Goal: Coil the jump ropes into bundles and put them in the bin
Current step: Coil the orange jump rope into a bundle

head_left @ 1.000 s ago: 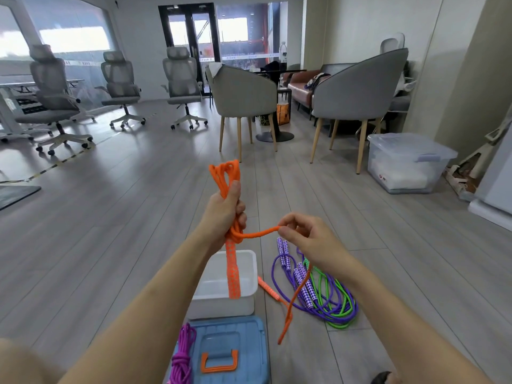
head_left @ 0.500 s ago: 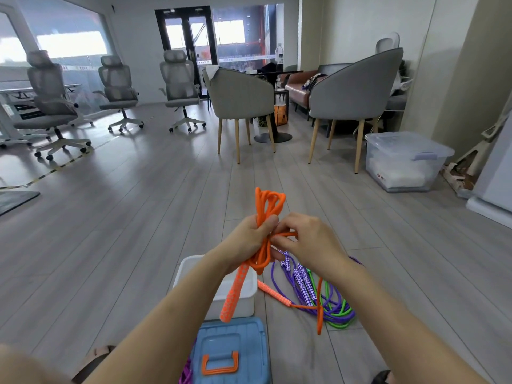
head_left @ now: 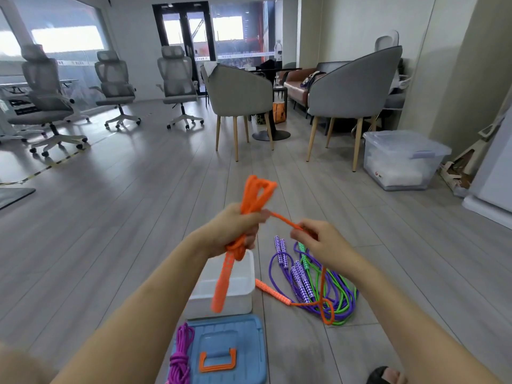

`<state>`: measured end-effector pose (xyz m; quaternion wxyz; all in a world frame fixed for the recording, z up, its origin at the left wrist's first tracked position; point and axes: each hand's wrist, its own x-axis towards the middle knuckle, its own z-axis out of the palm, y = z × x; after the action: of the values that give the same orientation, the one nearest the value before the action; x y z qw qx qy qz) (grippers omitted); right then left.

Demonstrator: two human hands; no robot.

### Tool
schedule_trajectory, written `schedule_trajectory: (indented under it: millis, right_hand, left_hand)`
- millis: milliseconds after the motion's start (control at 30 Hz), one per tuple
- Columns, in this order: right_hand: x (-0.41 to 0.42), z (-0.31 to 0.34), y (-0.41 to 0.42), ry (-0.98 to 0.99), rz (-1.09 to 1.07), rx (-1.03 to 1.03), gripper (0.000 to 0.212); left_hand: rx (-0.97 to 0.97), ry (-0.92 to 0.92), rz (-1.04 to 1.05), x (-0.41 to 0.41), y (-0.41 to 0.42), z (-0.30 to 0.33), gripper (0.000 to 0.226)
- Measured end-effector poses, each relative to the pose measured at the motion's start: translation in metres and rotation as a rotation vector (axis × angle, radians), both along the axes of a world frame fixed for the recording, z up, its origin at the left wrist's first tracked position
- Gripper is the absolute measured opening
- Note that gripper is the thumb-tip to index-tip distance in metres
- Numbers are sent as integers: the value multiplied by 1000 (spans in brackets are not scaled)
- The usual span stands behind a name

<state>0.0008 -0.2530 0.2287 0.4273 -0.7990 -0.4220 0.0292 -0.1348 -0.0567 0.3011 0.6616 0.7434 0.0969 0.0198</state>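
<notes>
Wrapping neatly means keeping tension: the left hand (head_left: pixel 235 231) grips the folded orange jump rope (head_left: pixel 256 195) above the white bin (head_left: pixel 243 289), while the right hand (head_left: pixel 318 239) pinches its free strand. Lay each turn snug beside the last, I judge, so the bundle holds.

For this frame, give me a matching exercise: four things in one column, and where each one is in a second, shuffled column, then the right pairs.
Things:
1. orange jump rope
2. magenta rope bundle
3. purple and green ropes
4. white bin

Places:
A. loose on the floor, right of the bin
B. on the floor, just beyond the blue lid
C. gripped in the left hand, a strand pinched by the right hand
D. coiled, lying at the lid's left edge

Pairs: 1-C, 2-D, 3-A, 4-B
</notes>
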Motion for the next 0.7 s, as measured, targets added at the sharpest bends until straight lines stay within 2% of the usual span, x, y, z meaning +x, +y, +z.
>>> schedule_trajectory:
  millis: [133,233,300,400,467,533,633,700]
  right_hand:
    - [4,-24,-7,234,-66,25,27]
    - [-5,-11,-3,621,-12,374,27]
    - [-15,20,-1,741,111,530,27]
    - [-26,68,-4,763,323,664,25]
    - [-26,82,-8,769,388,713,25]
    - [-21,78,-9,748,345,620,23]
    - [-13,53,-6,569,132,314,15]
    - [-11,42,-4,552,91,293,11]
  left_hand:
    - [-329,-285,240,3,17,26,22]
    - [-276,-311,240,-1,31,38,23]
    - [-189,-295,224,-1,32,35,25]
    - [-163,-286,199,0,27,27,28]
    - [-157,-272,181,0,25,25,29]
    - [-166,-264,172,-1,23,23,29]
    - [-168,-249,152,-2,19,21,29]
    - [-126,-223,122,-1,13,19,29]
